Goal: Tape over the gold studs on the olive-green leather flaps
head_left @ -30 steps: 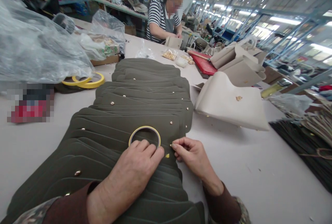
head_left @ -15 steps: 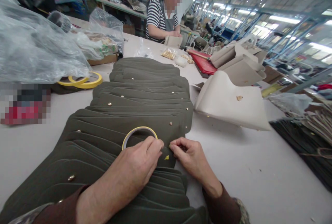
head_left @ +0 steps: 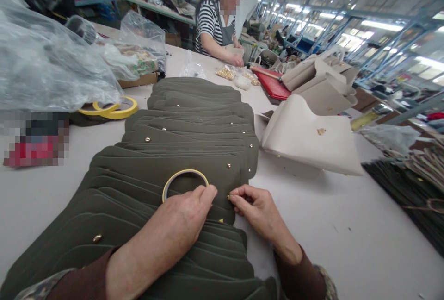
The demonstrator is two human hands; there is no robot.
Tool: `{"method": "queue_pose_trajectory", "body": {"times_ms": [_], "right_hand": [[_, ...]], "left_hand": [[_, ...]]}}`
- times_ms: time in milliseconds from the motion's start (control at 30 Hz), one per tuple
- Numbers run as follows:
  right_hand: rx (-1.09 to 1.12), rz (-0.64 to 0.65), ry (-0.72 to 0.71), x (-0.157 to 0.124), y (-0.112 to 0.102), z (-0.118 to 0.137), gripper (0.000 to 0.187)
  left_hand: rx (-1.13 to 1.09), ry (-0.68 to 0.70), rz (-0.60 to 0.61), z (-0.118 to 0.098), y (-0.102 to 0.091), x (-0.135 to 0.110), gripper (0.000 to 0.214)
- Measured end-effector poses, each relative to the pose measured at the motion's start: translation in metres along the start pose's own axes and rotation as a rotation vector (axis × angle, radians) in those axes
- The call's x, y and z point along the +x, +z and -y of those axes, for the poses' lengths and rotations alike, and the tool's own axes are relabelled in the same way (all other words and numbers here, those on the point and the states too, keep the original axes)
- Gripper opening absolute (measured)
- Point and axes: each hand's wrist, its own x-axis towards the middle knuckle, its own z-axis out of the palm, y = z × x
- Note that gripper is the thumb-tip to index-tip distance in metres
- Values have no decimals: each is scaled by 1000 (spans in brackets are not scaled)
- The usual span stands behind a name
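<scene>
My left hand [head_left: 185, 212] is closed on a roll of yellow tape [head_left: 189, 171], whose ring stands up behind the knuckles. It rests over overlapping dark olive panels [head_left: 138, 203] with rounded corners, many bearing small gold studs [head_left: 97, 238]. At the right edge of one panel, my right hand [head_left: 255, 205] pinches a tiny gold stud [head_left: 228, 196] between thumb and forefinger. A scrap of yellow tape [head_left: 221, 220] lies on the panels between the hands, partly covered.
Two yellow tape rolls [head_left: 121, 108] lie at the left beside clear plastic bags [head_left: 52, 64]. A cream bag piece [head_left: 308, 138] stands at the right, near dark stacked pieces [head_left: 398, 198]. A co-worker in stripes [head_left: 211, 27] works across the table, behind bags of gold studs [head_left: 226, 73].
My left fingertips have shifted slightly left and down; the yellow scrap is now lower and less visible. A gold stud shows at my right fingertips. The co-worker's hand has moved towards the stud bags.
</scene>
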Motion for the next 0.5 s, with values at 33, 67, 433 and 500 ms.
{"method": "queue_pose_trajectory", "body": {"times_ms": [33,67,433,500], "right_hand": [[-31,3,-39,-1,0,1,13],[-68,-2,-85,-2,0,3,13],[-331,-94,-237,-2,11,8,11],[-289,-139,-168,-2,12,7,14]], "left_hand": [[4,6,0,0,1,-1,25],[12,12,0,1,1,-1,24],[124,63,-57,1,4,-4,22],[152,74,-83,1,5,-3,21]]}}
